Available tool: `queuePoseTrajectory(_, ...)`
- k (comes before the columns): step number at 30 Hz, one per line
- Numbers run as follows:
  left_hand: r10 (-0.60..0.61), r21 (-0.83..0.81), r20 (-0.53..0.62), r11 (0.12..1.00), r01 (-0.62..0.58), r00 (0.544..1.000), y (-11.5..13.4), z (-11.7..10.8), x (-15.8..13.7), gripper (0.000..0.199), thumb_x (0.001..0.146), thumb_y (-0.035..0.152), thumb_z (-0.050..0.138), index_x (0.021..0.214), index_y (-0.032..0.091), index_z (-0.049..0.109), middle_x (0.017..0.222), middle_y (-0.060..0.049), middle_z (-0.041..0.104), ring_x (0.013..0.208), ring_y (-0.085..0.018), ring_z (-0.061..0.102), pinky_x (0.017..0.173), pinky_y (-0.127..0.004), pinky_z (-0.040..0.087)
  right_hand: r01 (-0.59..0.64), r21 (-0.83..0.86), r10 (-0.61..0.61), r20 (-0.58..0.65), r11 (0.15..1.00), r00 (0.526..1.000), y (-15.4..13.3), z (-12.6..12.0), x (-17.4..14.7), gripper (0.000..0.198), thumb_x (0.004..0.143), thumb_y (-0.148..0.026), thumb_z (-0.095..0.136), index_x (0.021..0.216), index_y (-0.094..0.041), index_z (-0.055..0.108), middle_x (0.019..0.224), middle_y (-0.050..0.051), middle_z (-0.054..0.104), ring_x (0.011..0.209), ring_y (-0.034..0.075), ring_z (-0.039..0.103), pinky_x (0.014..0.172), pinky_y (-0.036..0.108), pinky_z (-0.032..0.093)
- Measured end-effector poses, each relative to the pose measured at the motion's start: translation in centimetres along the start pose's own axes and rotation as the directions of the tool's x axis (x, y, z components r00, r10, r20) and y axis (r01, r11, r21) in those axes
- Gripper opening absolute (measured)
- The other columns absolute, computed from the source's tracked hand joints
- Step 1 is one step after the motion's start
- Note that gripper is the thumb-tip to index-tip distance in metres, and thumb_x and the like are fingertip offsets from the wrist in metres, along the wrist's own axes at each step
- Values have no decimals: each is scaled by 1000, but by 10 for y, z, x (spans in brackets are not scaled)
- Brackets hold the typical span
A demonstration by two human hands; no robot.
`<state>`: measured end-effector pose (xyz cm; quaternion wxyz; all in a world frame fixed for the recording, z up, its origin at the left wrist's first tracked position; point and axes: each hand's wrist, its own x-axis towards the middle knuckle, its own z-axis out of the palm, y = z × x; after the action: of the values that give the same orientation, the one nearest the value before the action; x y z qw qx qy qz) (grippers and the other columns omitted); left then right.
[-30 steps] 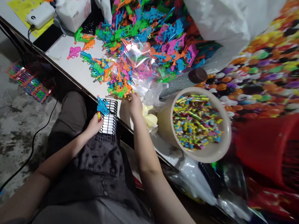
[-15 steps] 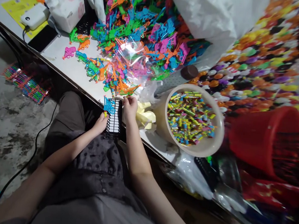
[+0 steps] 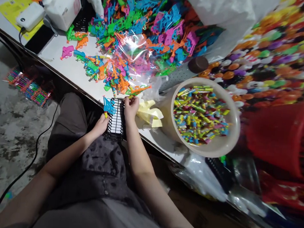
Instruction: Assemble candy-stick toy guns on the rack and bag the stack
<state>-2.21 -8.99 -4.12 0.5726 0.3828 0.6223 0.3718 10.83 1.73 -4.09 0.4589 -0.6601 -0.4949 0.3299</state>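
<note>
My left hand (image 3: 100, 125) is closed at the left side of a black wire rack (image 3: 117, 121) with a white sheet under its bars. Its fingertips grip a blue plastic toy gun (image 3: 109, 106), which has a small yellow and red tube (image 3: 105, 114) at its lower end. At the rack's far right corner, my right hand (image 3: 131, 108) is closed, fingertips pinched together. A small yellow-green bit shows by those fingertips, but what they hold I cannot make out. Just beyond lies an orange toy gun (image 3: 141, 90) at the pile's near edge.
A heap of colourful toy guns (image 3: 137, 19) covers the table's back. To the right stand a cream bucket (image 3: 232, 133) of small wrapped tubes and a red bucket (image 3: 275, 136). Yellow paper pieces (image 3: 150, 113) lie beside my right hand. A phone (image 3: 40, 39) rests at left.
The view has shifted slightly, so the buckets sit farther right. Both hands stay at the rack, and the right fingertips have closed in around its far corner.
</note>
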Motion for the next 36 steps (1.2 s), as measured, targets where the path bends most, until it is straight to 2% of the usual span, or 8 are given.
queuePoseTrajectory(4, 167, 123, -42, 979, -161, 985, 13, -19, -2, 18, 90, 33, 42, 90, 19, 53, 85, -3, 54, 82, -14, 53, 84, -28, 44, 26, -21, -27, -14, 999, 1000, 0, 1, -2, 21, 80, -39, 44, 89, -21, 36, 79, 1, 49, 72, 12, 53, 70, 26, 47)
queuePoseTrajectory(8, 463, 291, -276, 875, -386, 842, 37, -44, 21, 24, 88, 39, 48, 92, 18, 60, 96, -7, 48, 95, -16, 51, 94, -28, 41, 10, -110, -12, -23, 994, 1000, -3, -1, -4, 21, 81, -39, 44, 90, -21, 40, 80, 3, 53, 75, 15, 53, 71, 29, 46)
queuePoseTrajectory(11, 540, 273, -282, 837, -474, 793, 53, -51, 51, 33, 88, 46, 47, 100, 19, 61, 93, -6, 45, 92, -16, 51, 90, -26, 44, -8, -126, 4, -33, 992, 999, -5, -2, -4, 20, 82, -38, 43, 92, -20, 41, 83, 4, 55, 77, 16, 55, 74, 31, 46)
queuePoseTrajectory(17, 547, 229, -187, 832, -505, 816, 68, -35, 86, 29, 87, 44, 47, 83, 19, 60, 89, -6, 50, 86, -15, 54, 79, -25, 49, -15, -118, 10, -49, 993, 999, -11, -2, -3, 18, 84, -35, 41, 94, -20, 41, 84, 5, 56, 77, 16, 55, 73, 31, 46)
queuePoseTrajectory(21, 504, 253, -141, 850, -461, 852, 67, -24, 90, 17, 86, 29, 48, 86, 18, 60, 87, -4, 59, 86, -16, 57, 91, -33, 45, -15, -154, 9, -41, 988, 999, -14, -2, -3, 15, 82, -32, 43, 91, -20, 42, 80, 3, 54, 70, 15, 52, 69, 30, 45)
queuePoseTrajectory(24, 509, 352, -85, 820, -452, 857, 68, -21, 91, 13, 82, 20, 50, 83, 18, 63, 87, -3, 63, 90, -17, 59, 109, -41, 27, -6, -179, -4, -54, 984, 999, -14, -2, -2, 13, 82, -31, 44, 90, -20, 43, 77, 2, 53, 68, 15, 51, 68, 29, 45)
queuePoseTrajectory(27, 498, 451, -13, 777, -439, 867, 71, -19, 91, 11, 80, 15, 53, 75, 19, 62, 83, -2, 65, 94, -18, 58, 114, -44, 13, 2, -158, -11, -58, 987, 998, -13, -3, -1, 15, 82, -32, 44, 91, -20, 43, 77, 2, 53, 69, 15, 52, 68, 30, 45)
queuePoseTrajectory(36, 519, 559, 7, 707, -434, 855, 71, -16, 92, 10, 81, 20, 56, 71, 20, 58, 74, 1, 61, 85, -16, 56, 114, -42, 15, 15, -103, -21, -57, 995, 998, -10, -3, 0, 19, 85, -37, 44, 93, -20, 45, 76, 2, 52, 69, 15, 52, 69, 30, 46)
